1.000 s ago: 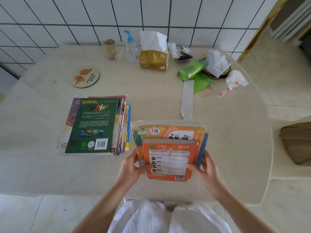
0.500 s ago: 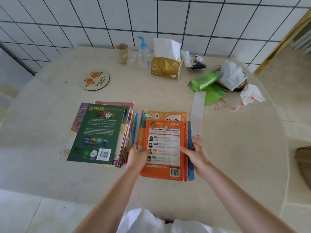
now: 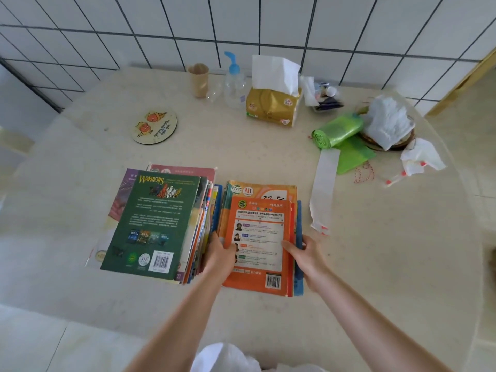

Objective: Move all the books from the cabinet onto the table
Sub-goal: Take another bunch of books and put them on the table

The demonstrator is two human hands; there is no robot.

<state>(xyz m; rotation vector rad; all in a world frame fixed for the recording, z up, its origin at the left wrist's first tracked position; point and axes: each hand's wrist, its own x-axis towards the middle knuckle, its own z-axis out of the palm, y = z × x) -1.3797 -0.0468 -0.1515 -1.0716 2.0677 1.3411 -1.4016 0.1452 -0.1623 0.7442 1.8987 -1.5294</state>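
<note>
A stack of orange books [image 3: 261, 232] lies flat on the pale table [image 3: 375, 251], right beside a taller book pile topped by a green "Warriors" book [image 3: 153, 224]. My left hand [image 3: 218, 255] grips the orange stack's left edge, squeezed between the two piles. On the stack's right edge sits my right hand [image 3: 306, 253], thumb on the top cover, fingers down the side by a blue book at the bottom. The cabinet is out of view.
Along the tiled wall stand a paper cup [image 3: 198, 79], a pump bottle [image 3: 234, 81] and a tissue pack [image 3: 273, 103]. A round coaster [image 3: 154, 127] lies left of centre. A green bag roll [image 3: 336, 131], white paper strip [image 3: 323, 189] and crumpled tissues [image 3: 418, 157] sit right.
The orange stack went from held in the air near the table's front edge to lying flat beside the green-topped pile. Both hands came forward with it and stay on its sides.
</note>
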